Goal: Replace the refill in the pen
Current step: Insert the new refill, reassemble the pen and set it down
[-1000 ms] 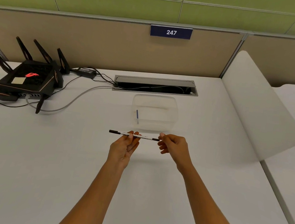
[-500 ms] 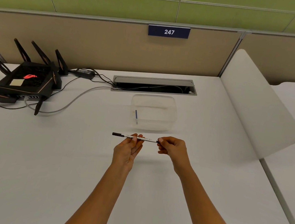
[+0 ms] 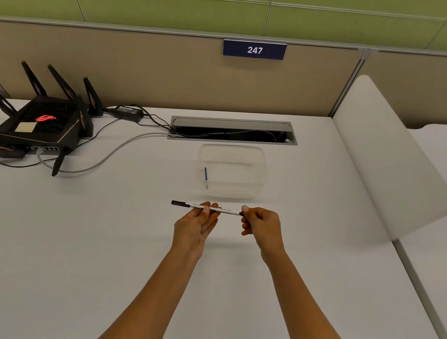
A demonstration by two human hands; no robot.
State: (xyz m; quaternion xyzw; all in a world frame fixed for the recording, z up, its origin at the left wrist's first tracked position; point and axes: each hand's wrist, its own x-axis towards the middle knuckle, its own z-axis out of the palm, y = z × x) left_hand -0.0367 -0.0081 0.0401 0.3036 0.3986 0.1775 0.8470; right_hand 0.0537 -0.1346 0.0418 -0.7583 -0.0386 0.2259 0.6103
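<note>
A thin white pen (image 3: 225, 211) with a black cap on its left end is held level above the white desk. My left hand (image 3: 196, 224) pinches the pen near its middle with thumb and fingers. My right hand (image 3: 261, 226) grips its right end, which is dark. Just behind the hands stands a clear plastic container (image 3: 232, 172), and inside it a blue refill (image 3: 206, 177) leans against the left wall.
A black router (image 3: 42, 122) with several antennas sits at the left rear, its cables (image 3: 109, 153) running to a cable slot (image 3: 233, 130) by the partition. A white divider panel (image 3: 384, 163) closes the desk's right side. The front edge is near my elbows.
The hands and pen have held nearly the same pose; my left thumb has shifted slightly along the barrel. The view moved a little.
</note>
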